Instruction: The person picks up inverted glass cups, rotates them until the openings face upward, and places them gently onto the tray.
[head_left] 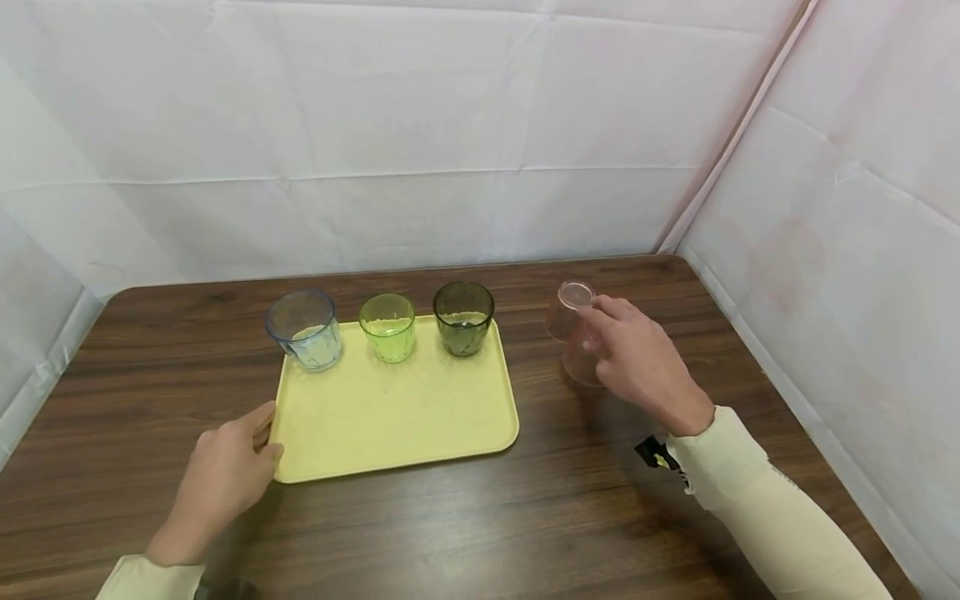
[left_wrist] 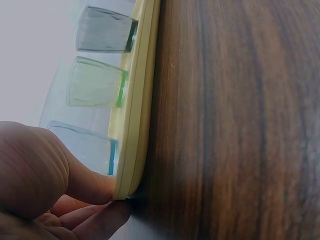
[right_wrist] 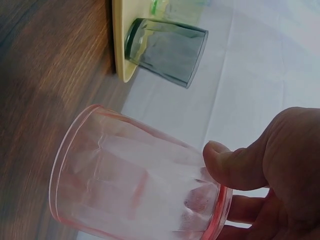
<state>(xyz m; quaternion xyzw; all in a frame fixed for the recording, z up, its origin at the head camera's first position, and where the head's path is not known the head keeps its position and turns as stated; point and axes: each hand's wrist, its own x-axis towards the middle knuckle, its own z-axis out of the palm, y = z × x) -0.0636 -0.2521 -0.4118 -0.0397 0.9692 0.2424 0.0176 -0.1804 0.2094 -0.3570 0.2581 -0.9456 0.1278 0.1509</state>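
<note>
My left hand (head_left: 228, 467) pinches the left edge of a yellow tray (head_left: 390, 417), thumb above and fingers below in the left wrist view. Three clear tumblers stand upright along the tray's far side: a blue glass (head_left: 305, 329), a smaller green glass (head_left: 388, 327) and a dark grey glass (head_left: 463, 319). To the right of the tray, my right hand (head_left: 637, 354) grips a pink glass (right_wrist: 135, 175) by its base. That glass is upside down, its rim toward the table. Just behind it another pink glass (head_left: 558, 321) stands inverted, partly covered by the hand.
A dark wood-grain table (head_left: 450, 533) carries everything. White cloth (head_left: 405, 125) hangs behind the table's far edge, and more white cloth (head_left: 847, 233) runs along the right side. A small black item (head_left: 652, 452) sits at the right cuff.
</note>
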